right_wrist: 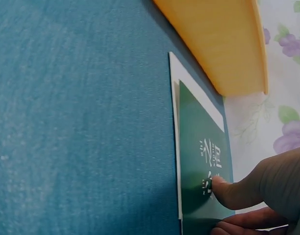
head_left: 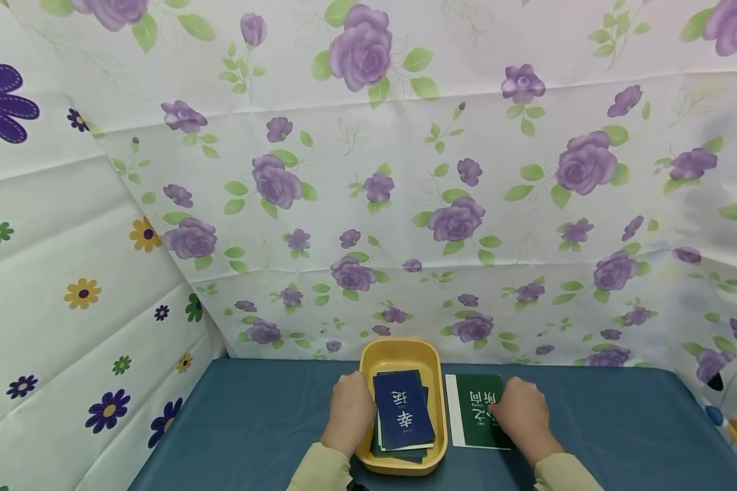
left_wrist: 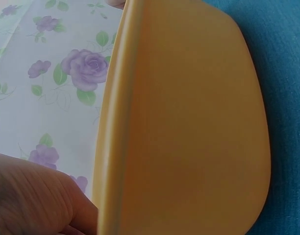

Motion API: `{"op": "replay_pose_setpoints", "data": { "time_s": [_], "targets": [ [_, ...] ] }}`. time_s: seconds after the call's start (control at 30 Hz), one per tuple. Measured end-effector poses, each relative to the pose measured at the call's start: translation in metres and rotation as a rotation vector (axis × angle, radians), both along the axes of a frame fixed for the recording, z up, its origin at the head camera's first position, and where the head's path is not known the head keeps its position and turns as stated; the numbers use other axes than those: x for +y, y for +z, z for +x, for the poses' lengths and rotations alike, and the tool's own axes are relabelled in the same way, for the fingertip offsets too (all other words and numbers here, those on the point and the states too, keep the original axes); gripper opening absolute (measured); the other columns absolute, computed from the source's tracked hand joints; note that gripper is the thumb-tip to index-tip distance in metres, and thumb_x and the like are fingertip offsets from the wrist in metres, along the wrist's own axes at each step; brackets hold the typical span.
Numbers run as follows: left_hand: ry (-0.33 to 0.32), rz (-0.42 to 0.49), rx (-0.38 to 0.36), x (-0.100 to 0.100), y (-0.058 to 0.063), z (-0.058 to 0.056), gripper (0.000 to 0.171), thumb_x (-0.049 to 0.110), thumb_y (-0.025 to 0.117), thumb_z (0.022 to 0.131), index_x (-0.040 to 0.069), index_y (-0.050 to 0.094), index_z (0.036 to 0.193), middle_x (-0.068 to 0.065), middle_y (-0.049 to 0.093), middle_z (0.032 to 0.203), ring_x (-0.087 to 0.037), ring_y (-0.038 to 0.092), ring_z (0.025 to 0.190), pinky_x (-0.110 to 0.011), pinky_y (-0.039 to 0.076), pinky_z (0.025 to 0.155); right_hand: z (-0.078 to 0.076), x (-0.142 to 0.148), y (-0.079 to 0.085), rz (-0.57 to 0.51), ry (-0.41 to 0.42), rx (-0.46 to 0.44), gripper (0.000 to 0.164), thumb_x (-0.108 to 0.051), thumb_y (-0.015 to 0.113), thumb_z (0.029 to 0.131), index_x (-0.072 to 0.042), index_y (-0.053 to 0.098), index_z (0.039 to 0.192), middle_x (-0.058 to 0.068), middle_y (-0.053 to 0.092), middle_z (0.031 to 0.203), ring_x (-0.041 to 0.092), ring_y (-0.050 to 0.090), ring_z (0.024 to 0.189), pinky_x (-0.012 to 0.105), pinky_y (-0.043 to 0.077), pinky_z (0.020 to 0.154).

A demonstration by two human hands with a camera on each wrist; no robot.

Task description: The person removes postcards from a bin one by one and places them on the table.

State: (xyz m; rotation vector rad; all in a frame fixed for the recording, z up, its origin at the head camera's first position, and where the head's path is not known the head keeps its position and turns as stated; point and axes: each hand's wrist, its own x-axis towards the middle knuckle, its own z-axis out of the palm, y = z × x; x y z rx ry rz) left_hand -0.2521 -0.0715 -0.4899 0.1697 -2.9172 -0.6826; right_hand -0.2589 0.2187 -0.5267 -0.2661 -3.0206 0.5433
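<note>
My left hand (head_left: 349, 412) grips the left rim of a yellow plastic tray (head_left: 440, 402), its fingers curled over the edge. In the left wrist view, the tray wall (left_wrist: 199, 117) fills most of the picture. Inside the tray lies a stack of booklets, topped by a dark blue booklet (head_left: 403, 433) with white characters. Right of the tray, my right hand (head_left: 525, 416) pinches the right side of a green booklet (head_left: 467, 433). Its thumb (right_wrist: 226, 191) lies on the cover, the other fingers at the edge. A white strip (head_left: 456, 416) shows along the booklet's left side.
A blue-green cloth (head_left: 270, 423) covers the table. Behind the tray hangs a white sheet (head_left: 405, 300) with purple flowers, and another floral sheet (head_left: 49, 354) hangs at the left. The green booklet lies close beside the tray.
</note>
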Motion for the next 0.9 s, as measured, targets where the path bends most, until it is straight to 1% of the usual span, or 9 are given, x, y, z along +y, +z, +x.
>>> {"op": "replay_pose_setpoints", "data": {
  "time_s": [0.13,0.27,0.4,0.5,0.57,0.63,0.7,0.77,0.9],
  "targets": [
    [-0.004,-0.012,0.008,-0.001,0.0,-0.001,0.01,-0.004,0.06,0.081,0.004,0.057,0.077,-0.005,0.05,0.062,-0.016,0.054,0.053,-0.029,0.043,0.043,0.001,0.001,0.005,-0.037,-0.008,-0.035,0.033,-0.029,0.078,0.07,-0.004,0.057,0.069,0.007,0.057,0.066,0.028,0.058,0.062,0.045,0.048,0.055],
    [-0.009,-0.007,0.007,-0.002,0.0,-0.001,0.009,-0.004,0.06,0.081,0.004,0.056,0.078,-0.005,0.05,0.063,-0.016,0.054,0.053,-0.029,0.043,0.043,0.003,0.001,0.01,-0.058,-0.014,-0.059,0.033,-0.032,0.075,0.074,-0.01,0.053,0.062,0.007,0.056,0.063,0.027,0.057,0.06,0.045,0.047,0.055],
    [-0.015,-0.001,-0.004,-0.001,0.001,0.002,0.008,-0.004,0.06,0.081,0.003,0.057,0.078,-0.005,0.049,0.062,-0.016,0.053,0.052,-0.029,0.043,0.043,0.005,-0.004,0.017,-0.089,-0.021,-0.045,0.038,-0.033,0.072,0.077,-0.011,0.048,0.058,0.004,0.049,0.054,0.021,0.051,0.051,0.039,0.042,0.047],
    [-0.012,0.0,0.002,-0.001,0.0,0.003,0.009,-0.004,0.061,0.081,0.004,0.057,0.078,-0.004,0.049,0.062,-0.015,0.052,0.052,-0.029,0.042,0.043,0.005,-0.014,0.027,-0.127,0.001,-0.013,0.037,-0.034,0.072,0.078,-0.012,0.049,0.059,0.002,0.045,0.052,0.017,0.045,0.047,0.034,0.036,0.045],
    [-0.007,0.005,0.003,-0.001,0.0,0.003,0.01,-0.004,0.061,0.08,0.004,0.056,0.078,-0.004,0.048,0.062,-0.015,0.052,0.051,-0.029,0.042,0.043,0.004,-0.023,0.035,-0.155,0.03,0.016,0.032,-0.035,0.072,0.078,-0.011,0.055,0.065,0.001,0.048,0.056,0.016,0.046,0.049,0.033,0.037,0.046],
    [-0.002,0.01,0.005,-0.001,0.0,0.003,0.011,-0.004,0.061,0.08,0.005,0.056,0.078,-0.004,0.048,0.062,-0.015,0.052,0.051,-0.029,0.042,0.043,0.004,-0.033,0.044,-0.182,0.068,0.057,0.028,-0.034,0.073,0.078,-0.008,0.062,0.077,0.002,0.055,0.066,0.014,0.049,0.054,0.033,0.041,0.05],
    [-0.002,0.014,0.007,-0.001,0.0,0.003,0.011,-0.004,0.061,0.08,0.004,0.056,0.078,-0.004,0.049,0.063,-0.015,0.052,0.052,-0.029,0.043,0.043,0.004,-0.045,0.051,-0.198,0.097,0.096,0.031,-0.033,0.074,0.077,-0.005,0.065,0.087,0.004,0.06,0.074,0.012,0.052,0.056,0.033,0.045,0.053],
    [-0.005,0.016,0.014,-0.001,-0.001,0.003,0.01,-0.005,0.062,0.079,0.004,0.056,0.079,-0.005,0.049,0.063,-0.016,0.053,0.053,-0.03,0.043,0.043,0.004,-0.057,0.057,-0.209,0.128,0.132,0.035,-0.032,0.074,0.077,-0.003,0.066,0.097,0.008,0.063,0.085,0.013,0.056,0.063,0.034,0.048,0.057],
    [-0.009,0.003,0.027,-0.002,-0.002,0.002,0.008,-0.003,0.062,0.079,0.003,0.056,0.078,-0.005,0.05,0.063,-0.016,0.053,0.052,-0.03,0.043,0.044,0.004,-0.081,0.064,-0.199,0.176,0.173,0.041,-0.034,0.073,0.079,-0.004,0.065,0.106,0.009,0.064,0.095,0.018,0.061,0.076,0.035,0.049,0.061]
  ]
}}
